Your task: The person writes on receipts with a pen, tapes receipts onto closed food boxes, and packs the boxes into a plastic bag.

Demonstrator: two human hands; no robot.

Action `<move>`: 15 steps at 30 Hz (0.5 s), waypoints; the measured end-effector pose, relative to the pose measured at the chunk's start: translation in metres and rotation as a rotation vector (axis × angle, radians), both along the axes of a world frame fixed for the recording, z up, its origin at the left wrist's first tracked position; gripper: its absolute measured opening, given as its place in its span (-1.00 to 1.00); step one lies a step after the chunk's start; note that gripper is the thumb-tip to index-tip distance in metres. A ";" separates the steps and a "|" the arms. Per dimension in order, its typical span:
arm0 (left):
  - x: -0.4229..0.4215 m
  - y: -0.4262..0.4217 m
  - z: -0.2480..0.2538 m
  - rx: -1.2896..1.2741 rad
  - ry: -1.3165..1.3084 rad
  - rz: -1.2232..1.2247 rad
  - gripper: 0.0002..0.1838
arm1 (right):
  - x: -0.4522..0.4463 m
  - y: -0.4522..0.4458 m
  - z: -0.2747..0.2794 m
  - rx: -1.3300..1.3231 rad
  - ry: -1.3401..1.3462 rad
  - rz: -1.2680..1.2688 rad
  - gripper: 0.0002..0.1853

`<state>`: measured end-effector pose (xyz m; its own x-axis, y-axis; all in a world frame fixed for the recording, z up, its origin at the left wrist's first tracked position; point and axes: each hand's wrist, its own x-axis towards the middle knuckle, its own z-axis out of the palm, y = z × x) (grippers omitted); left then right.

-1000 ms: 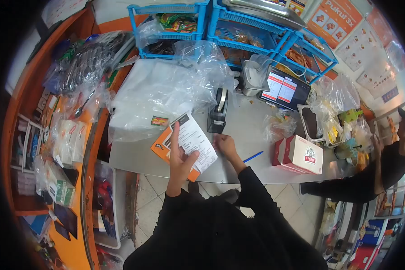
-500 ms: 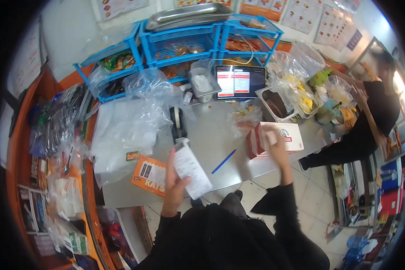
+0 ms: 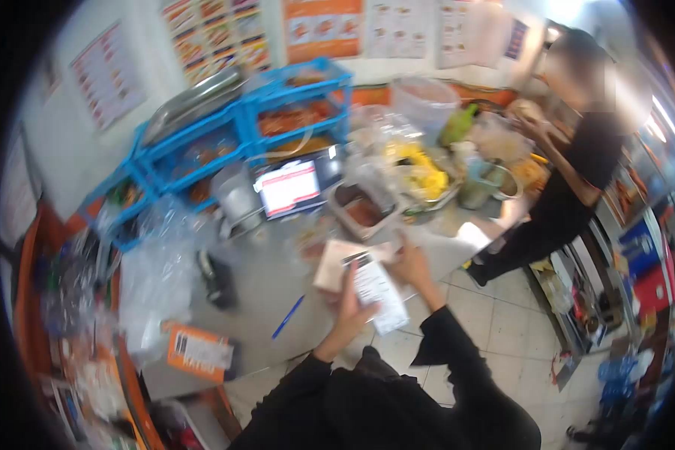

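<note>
My left hand is closed on a long white printed receipt, its thumb lying across the paper. Just beyond the receipt, on the metal counter, stands a pale carton box, partly covered by the paper. At the right end of this box is my right hand, its fingers bent around the edge and slightly blurred. To the left of the box lies a blue pen.
An orange-and-white box and a black tape dispenser sit on the left. Behind are a lit tablet, blue crates and a metal food tray. A person in black stands at the right.
The view has swung right. My left hand has brought the receipt across to the box, in front of it. My right hand has moved from the box's top to its right end.
</note>
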<state>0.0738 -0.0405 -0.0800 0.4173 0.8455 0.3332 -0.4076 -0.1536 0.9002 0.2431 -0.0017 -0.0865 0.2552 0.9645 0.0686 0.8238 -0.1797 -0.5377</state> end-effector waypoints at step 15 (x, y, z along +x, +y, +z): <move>0.016 0.013 -0.018 -0.110 0.445 0.503 -0.20 | -0.001 -0.160 0.251 0.635 1.888 1.097 -0.22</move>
